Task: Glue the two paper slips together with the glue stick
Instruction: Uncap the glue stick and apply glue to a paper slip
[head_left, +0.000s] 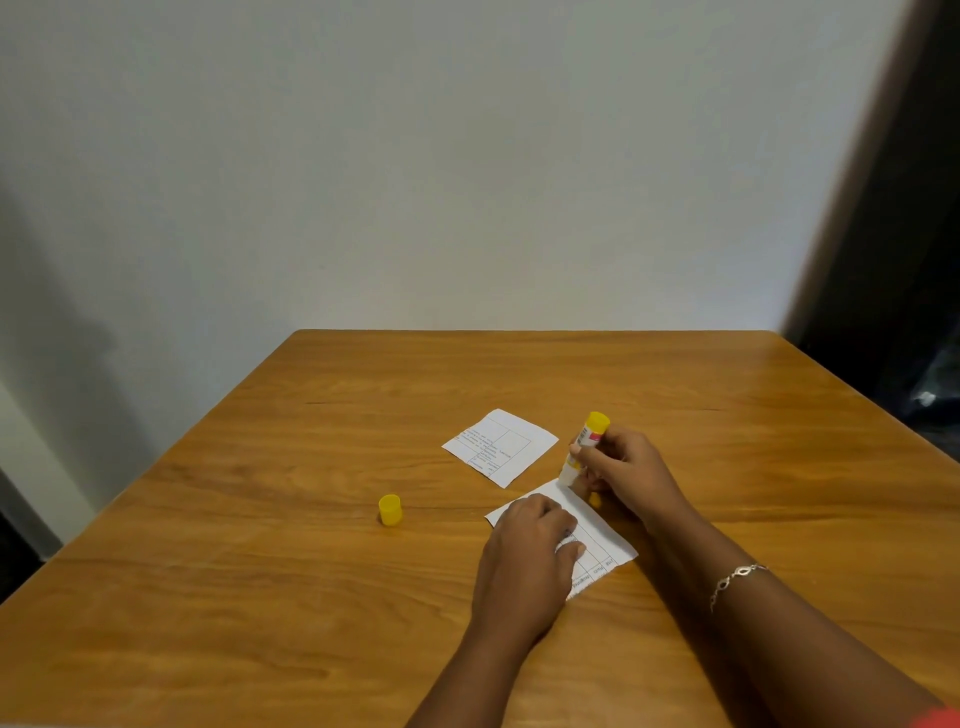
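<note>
One view only, head-worn wide-angle, looking forward and down across a wooden table (260, 597) toward a plain wall (415, 156) that fills the upper half of the frame. Table takes the lower half, far edge roughly mid-frame. Both forearms enter from the lower right; left hand (524, 561) and right hand (623, 473) sit right of centre, close to the lens. Dark area at the right edge.

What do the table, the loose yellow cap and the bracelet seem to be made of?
Table: wood or wood-look laminate, going by the printed-looking grain and soft sheen; I cannot tell which.
Yellow cap: probably plastic, smooth, evenly coloured and opaque.
Bracelet: looks like silver-toned metal, with small glinting links.
</note>
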